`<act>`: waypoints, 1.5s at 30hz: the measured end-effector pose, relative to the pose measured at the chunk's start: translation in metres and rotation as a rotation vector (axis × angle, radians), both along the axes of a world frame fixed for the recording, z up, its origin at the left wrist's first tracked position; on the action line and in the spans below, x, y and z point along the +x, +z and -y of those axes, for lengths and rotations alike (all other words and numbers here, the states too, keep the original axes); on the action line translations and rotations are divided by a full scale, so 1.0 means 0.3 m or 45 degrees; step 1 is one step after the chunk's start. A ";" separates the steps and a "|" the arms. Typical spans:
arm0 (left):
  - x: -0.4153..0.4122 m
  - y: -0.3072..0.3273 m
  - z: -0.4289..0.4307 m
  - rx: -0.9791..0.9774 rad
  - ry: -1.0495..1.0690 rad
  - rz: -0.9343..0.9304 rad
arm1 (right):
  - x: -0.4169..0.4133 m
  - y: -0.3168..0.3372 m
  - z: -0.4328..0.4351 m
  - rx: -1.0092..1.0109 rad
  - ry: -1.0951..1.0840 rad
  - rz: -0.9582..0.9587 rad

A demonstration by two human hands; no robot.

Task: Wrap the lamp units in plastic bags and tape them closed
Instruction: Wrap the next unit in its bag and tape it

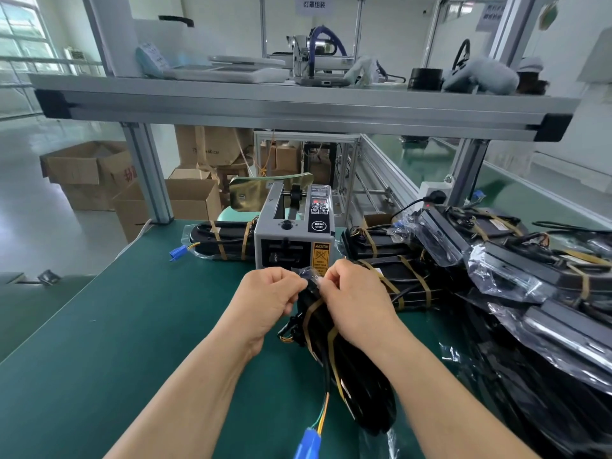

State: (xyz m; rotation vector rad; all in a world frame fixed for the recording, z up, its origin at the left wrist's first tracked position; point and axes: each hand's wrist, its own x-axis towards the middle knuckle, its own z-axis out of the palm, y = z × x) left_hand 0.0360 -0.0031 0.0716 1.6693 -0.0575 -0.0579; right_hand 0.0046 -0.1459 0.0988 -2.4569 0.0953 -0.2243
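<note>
We see both hands, left hand point(271, 293) and right hand point(356, 293), pinching clear plastic bag point(309, 272) over a black banded lamp unit point(344, 356) before the grey tape dispenser point(293, 236).

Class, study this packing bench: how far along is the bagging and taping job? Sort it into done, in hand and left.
Done: a pile of bagged units lies at right, another bagged unit beside the tape dispenser. In hand: the left hand and right hand pinch the bag end on a lamp unit. Left: taping that end, apparently; no unbagged units are visible.
</note>
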 end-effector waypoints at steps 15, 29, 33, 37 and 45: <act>-0.006 0.007 0.023 0.197 0.120 0.030 | -0.003 -0.009 0.003 0.076 0.014 -0.002; -0.003 0.002 0.011 0.300 0.087 0.127 | -0.010 0.003 0.004 0.047 0.024 -0.007; 0.001 -0.002 0.008 0.352 0.139 0.131 | -0.011 0.005 0.001 0.048 0.029 -0.009; -0.007 -0.017 0.024 0.138 0.146 0.032 | -0.017 0.001 -0.002 0.047 0.035 0.013; -0.024 -0.043 0.047 -0.229 0.286 -0.174 | -0.015 -0.006 -0.008 0.067 0.052 0.015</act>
